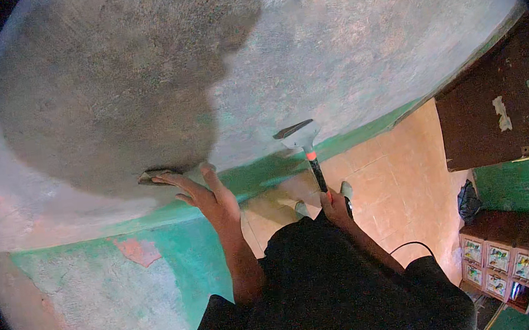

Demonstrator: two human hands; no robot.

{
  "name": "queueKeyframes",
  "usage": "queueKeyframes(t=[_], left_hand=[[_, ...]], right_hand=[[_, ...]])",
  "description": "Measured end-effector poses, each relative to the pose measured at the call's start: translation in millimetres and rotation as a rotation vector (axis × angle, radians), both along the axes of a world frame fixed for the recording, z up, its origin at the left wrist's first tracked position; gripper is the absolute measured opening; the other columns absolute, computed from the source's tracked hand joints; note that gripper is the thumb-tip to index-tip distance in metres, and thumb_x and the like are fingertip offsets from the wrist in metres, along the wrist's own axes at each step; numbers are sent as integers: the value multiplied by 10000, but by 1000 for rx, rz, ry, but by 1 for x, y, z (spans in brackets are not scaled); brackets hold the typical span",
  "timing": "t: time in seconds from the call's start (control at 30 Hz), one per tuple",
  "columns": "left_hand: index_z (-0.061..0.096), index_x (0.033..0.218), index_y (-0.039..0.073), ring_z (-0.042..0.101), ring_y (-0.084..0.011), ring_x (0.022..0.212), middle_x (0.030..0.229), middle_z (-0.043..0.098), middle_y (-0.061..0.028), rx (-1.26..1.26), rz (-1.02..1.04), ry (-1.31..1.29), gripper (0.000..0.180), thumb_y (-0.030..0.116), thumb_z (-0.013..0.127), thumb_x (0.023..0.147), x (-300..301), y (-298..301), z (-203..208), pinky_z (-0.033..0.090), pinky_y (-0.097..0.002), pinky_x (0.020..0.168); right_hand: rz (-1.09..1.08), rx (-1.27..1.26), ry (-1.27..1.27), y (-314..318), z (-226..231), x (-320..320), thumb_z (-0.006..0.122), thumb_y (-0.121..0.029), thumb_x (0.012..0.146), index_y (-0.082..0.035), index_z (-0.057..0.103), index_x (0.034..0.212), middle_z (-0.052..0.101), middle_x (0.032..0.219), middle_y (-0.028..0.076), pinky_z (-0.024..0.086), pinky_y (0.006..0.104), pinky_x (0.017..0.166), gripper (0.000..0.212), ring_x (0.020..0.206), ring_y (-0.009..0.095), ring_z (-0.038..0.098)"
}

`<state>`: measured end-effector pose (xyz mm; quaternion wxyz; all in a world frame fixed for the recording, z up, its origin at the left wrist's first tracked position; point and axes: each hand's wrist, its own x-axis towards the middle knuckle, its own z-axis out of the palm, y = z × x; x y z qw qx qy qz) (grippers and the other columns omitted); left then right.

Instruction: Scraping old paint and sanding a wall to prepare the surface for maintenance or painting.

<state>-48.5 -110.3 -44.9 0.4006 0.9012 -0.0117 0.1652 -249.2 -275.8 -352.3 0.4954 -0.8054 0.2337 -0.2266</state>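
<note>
Flat against the wall (268, 81), my left hand (212, 193) has its fingers stretched over a small grey-brown sheet (153, 175) that looks like folded sandpaper. Its thumb stands apart from the other fingers. My right hand (336, 210) is closed round the black handle of a scraper (300, 135), lower and to the right. The scraper has a pale wide head, an orange band and a dark blade edge that lies close to the wall; contact is hard to judge. A large dark area (120, 77) covers the wall above my left hand, either shadow or damp.
Green paint (258, 169) runs along the wall's lower part, with a peeled patch (138, 250) at left. My feet stand on an orange tiled floor (393, 164). To the right are a brown panel (495, 89), a drawer cabinet (506, 223) and a black bag (468, 201).
</note>
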Motion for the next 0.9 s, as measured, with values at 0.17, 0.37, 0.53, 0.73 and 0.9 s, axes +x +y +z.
queueKeyframes(t=[0.17,0.37,0.53,0.73,0.9], left_hand=[[-104,1493,12,-32,-353,1457,1569,-96,-205,-3,4,-18,826,424,402,987,-1,-1,0,-7,-543,1146],[-105,1493,12,-25,-355,1457,1568,-110,-201,14,-14,-22,817,418,397,993,-1,1,-9,-10,-550,1142],[-106,1493,10,-1,-374,1454,1569,-94,-207,-46,-4,-95,814,417,393,994,-2,-16,6,-12,-551,1140],[-116,1492,14,-15,-367,1455,1565,-108,-212,6,2,-59,833,430,402,989,3,2,-8,-17,-556,1138],[-110,1495,23,-33,-361,1456,1569,-110,-199,4,-10,-25,820,428,396,993,-2,2,-2,-16,-565,1135]], right_hand=[[182,241,102,-10,35,6,476,-348,978,13,591,1010,448,605,-10,369,291,503,380,566,90,432],[119,337,0,3,45,0,526,-261,956,-18,550,788,503,581,111,383,416,527,296,531,264,500],[137,173,84,-7,23,-2,519,-253,955,-12,548,779,536,600,130,388,424,533,299,545,289,526],[183,227,97,-5,71,8,543,-268,939,1,539,746,527,599,159,386,432,534,331,551,322,524],[197,281,96,-5,64,7,568,-280,928,2,546,782,520,625,165,391,457,570,317,598,341,528]])
